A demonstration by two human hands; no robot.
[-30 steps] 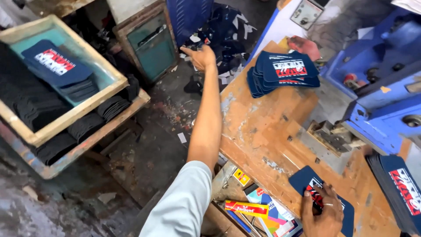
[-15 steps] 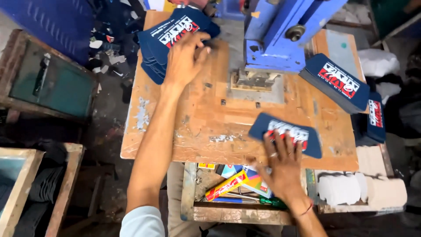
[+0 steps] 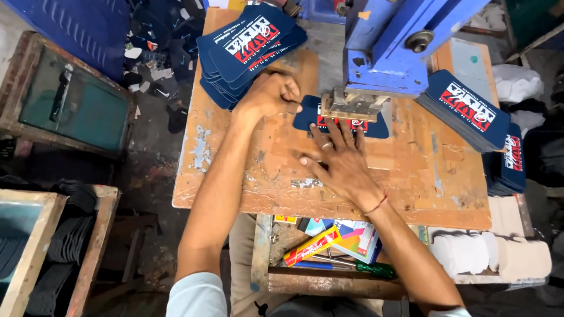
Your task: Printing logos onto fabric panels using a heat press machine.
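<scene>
Two hands (image 3: 267, 94) (image 3: 341, 161) press one flat navy card (image 3: 364, 124), probably rubbery

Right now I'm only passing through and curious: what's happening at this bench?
A person is feeding a dark blue printed card under the head of a blue press on a worn wooden table. The left hand pinches the card's left end, while the right hand lies flat with its fingertips on the near edge. A stack of the same cards sits behind the left hand, and another stack lies right of the press.
</scene>
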